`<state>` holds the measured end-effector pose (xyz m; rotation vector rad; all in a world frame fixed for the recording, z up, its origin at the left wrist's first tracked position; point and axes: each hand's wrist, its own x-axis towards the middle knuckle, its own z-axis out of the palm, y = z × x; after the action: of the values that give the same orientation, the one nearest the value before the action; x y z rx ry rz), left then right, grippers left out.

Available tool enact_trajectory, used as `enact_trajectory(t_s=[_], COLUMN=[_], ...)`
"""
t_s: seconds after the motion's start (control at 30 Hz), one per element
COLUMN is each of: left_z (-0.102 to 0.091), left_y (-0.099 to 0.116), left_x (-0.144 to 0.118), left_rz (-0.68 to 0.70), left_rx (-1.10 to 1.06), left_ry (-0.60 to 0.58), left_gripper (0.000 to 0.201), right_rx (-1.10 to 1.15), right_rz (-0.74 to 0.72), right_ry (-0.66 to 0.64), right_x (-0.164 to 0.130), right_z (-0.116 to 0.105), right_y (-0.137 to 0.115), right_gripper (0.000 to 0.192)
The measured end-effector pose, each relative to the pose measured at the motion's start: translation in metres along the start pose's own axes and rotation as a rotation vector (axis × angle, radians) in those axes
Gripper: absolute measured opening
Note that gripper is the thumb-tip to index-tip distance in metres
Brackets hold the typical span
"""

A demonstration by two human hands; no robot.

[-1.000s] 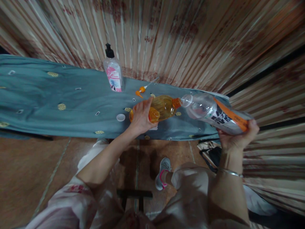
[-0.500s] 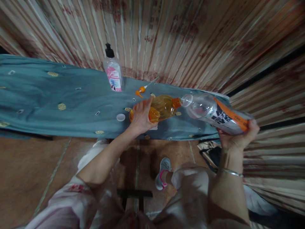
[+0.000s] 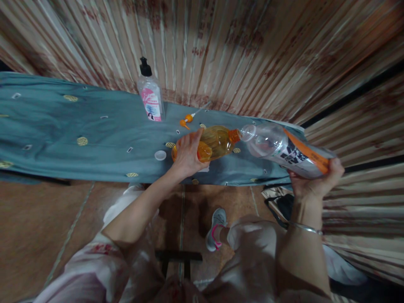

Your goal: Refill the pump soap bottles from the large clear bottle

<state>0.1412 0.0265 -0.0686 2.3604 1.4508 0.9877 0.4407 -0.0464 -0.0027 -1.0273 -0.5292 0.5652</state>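
Observation:
My left hand (image 3: 188, 155) is wrapped round an amber see-through bottle (image 3: 217, 142), which is tilted with its orange neck pointing right. Held from below in my right hand (image 3: 315, 179) is a larger clear plastic bottle (image 3: 271, 141) with an orange, black and white label. The two bottle mouths meet or nearly meet; whether they touch I cannot tell. An orange pump head (image 3: 188, 118) with a thin tube lies behind the amber bottle. To the left of my left hand rests a small white cap (image 3: 160, 155).
A pump bottle with a black top and pink label (image 3: 150, 99) stands at the back of the narrow table with a teal cloth (image 3: 53, 122). Behind it hangs a pleated curtain (image 3: 195, 50). A dark stool (image 3: 178, 256) is on the tiled floor below.
Almost nothing differs. Both hands keep their hold, and the two bottles stay mouth to mouth in nearly the same place.

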Motion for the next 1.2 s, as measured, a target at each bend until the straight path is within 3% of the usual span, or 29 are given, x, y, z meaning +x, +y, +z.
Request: enact_trajectory(t_s=[0.23, 0.9, 1.2], left_z=[-0.001, 0.001, 0.001], left_y=[0.001, 0.000, -0.002], left_x=[0.001, -0.002, -0.004], left_rz=[-0.010, 0.003, 0.008], left_rx=[-0.012, 0.011, -0.007], left_ry=[-0.011, 0.011, 0.018], left_gripper=[0.095, 0.097, 0.097], right_rx=[-0.051, -0.066, -0.055], right_rz=[-0.060, -0.021, -0.022], right_ry=[-0.071, 0.000, 0.011], right_x=[-0.004, 0.002, 0.000], right_z=[0.001, -0.011, -0.012], right_y=[-0.001, 0.005, 0.005], right_gripper=[0.043, 0.051, 0.045])
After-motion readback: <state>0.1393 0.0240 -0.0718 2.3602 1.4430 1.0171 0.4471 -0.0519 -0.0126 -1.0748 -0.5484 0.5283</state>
